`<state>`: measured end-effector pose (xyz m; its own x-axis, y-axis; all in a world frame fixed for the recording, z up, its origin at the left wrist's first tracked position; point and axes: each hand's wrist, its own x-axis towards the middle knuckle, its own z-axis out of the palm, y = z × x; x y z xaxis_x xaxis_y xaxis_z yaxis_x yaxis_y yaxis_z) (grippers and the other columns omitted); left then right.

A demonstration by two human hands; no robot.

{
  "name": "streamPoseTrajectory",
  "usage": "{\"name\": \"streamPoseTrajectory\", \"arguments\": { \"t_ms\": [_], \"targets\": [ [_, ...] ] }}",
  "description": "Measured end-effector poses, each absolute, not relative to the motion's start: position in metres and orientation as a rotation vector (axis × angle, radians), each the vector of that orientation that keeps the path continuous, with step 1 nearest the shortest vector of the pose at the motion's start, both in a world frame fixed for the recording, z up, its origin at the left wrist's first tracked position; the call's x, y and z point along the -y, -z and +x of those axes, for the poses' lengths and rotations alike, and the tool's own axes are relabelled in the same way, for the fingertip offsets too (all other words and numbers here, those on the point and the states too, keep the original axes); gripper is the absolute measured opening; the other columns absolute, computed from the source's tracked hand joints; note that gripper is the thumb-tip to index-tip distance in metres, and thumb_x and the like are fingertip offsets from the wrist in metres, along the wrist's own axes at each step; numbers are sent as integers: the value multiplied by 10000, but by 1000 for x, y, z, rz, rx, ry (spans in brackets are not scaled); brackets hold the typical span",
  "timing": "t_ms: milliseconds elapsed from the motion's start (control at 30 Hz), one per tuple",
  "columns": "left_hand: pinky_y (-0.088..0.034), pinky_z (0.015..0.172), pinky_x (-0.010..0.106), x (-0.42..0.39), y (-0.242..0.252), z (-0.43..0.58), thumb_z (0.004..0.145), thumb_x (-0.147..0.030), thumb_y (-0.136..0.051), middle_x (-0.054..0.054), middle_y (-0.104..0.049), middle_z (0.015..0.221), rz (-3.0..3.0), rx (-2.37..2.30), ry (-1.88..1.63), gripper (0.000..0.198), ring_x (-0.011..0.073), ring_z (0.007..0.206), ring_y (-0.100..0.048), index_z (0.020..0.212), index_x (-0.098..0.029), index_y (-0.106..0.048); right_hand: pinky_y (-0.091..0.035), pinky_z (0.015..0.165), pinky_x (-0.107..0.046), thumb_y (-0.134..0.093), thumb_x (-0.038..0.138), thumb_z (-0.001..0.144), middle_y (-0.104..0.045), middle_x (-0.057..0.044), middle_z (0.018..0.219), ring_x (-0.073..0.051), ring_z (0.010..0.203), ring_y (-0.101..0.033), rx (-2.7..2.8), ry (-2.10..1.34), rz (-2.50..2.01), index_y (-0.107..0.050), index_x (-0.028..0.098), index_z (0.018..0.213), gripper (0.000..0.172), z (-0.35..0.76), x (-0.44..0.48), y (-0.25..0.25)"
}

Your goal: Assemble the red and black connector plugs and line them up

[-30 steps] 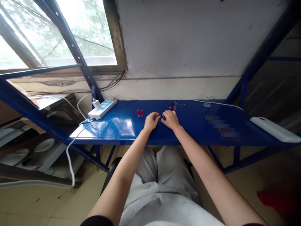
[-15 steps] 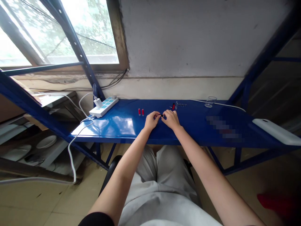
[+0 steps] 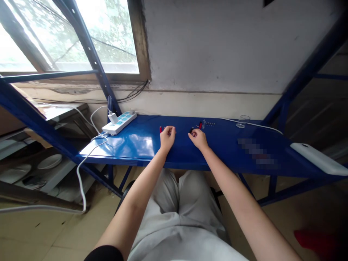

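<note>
My left hand [image 3: 168, 138] is closed, fingertips together, just beside a small red cylinder [image 3: 160, 129] standing on the blue table [image 3: 141, 145]. It covers the spot of a second red cylinder, and whatever it pinches is hidden. My right hand [image 3: 199, 138] pinches a small black piece [image 3: 191, 130] between thumb and fingers, a little above the table. Behind it are a red and black piece [image 3: 200, 125], a small clear piece [image 3: 203, 124] and a row of several tiny metal parts [image 3: 210, 124].
A white power strip [image 3: 119, 124] with a plugged-in charger lies at the table's left end, its cable running off the edge. Toward the right are a clear cup [image 3: 243, 121], a blurred-out patch [image 3: 257, 152] and a white flat object [image 3: 318, 158]. A wall backs the table.
My hands, together at the black piece before, have moved apart. The left has gone left to the red cylinders; the right keeps the black piece and has shifted slightly right.
</note>
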<state>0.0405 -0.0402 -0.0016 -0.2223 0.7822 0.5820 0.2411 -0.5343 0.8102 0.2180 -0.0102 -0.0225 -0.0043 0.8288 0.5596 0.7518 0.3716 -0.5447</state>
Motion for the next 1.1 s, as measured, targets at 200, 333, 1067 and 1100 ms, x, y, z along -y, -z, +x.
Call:
{"name": "streamPoseTrajectory", "arguments": {
  "t_ms": [200, 333, 1067, 1100],
  "targets": [
    [-395, 480, 198, 41, 2, 22, 810, -328, -478, -9, -564, 595, 1325, -1232, -1958, 198, 77, 461, -502, 742, -167, -569, -393, 622, -249, -560, 297, 724, -564, -25, 698, -134, 628, -505, 1819, -260, -1277, -558, 179, 712, 119, 199, -1, 22],
    [-385, 453, 194, 42, 2, 22, 802, -327, -477, -17, -553, 571, 1223, -1234, -1981, 196, 70, 423, -482, 713, -165, -543, -388, 609, -243, -587, 281, 706, -578, -18, 689, -131, 626, -516, 1879, -326, -1332, -583, 178, 711, 104, 180, -8, 19],
    [-345, 407, 184, 38, 5, 17, 735, -267, -441, -52, -496, 492, 859, -1259, -2012, 126, 56, 351, -427, 685, -165, -495, -372, 623, -241, -598, 307, 697, -644, -5, 743, -140, 683, -569, 2034, -384, -1452, -619, 196, 743, 122, 134, -17, 16],
    [-341, 405, 184, 38, 5, 17, 736, -267, -437, -52, -495, 493, 862, -1260, -2008, 128, 56, 352, -427, 687, -165, -496, -374, 628, -243, -597, 304, 693, -646, -7, 748, -142, 688, -571, 2032, -384, -1460, -617, 195, 742, 121, 133, -17, 15]
  ]
}}
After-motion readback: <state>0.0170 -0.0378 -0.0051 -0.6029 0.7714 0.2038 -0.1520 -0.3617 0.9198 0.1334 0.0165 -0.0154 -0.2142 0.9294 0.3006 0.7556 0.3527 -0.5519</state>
